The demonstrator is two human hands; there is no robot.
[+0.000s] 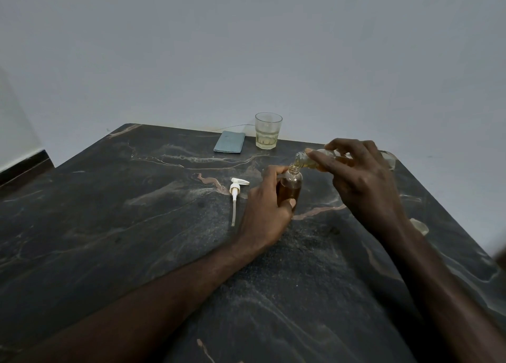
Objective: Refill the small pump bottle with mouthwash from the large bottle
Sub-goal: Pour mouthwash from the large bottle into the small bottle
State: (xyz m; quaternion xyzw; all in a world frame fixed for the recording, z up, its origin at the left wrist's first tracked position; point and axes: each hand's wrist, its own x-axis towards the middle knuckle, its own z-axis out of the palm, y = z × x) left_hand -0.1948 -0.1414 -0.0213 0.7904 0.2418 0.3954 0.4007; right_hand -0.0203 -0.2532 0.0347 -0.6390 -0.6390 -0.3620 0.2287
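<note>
The small clear bottle [292, 185] stands upright on the dark marble table [137, 225], partly filled with amber liquid, its neck uncapped. My left hand [267, 212] grips its body from the left. My right hand [361, 179] holds the large clear bottle [304, 160] tipped nearly flat, its mouth right over the small bottle's neck, and yellowish liquid runs between them. Most of the large bottle is hidden behind my fingers. The white pump head [236, 195] with its dip tube lies on the table left of the small bottle.
A glass tumbler [267, 131] with a little pale liquid stands at the table's far edge by the wall. A blue-grey folded cloth [229, 142] lies left of it. A small clear object [420, 225] rests near the right edge, behind my right forearm.
</note>
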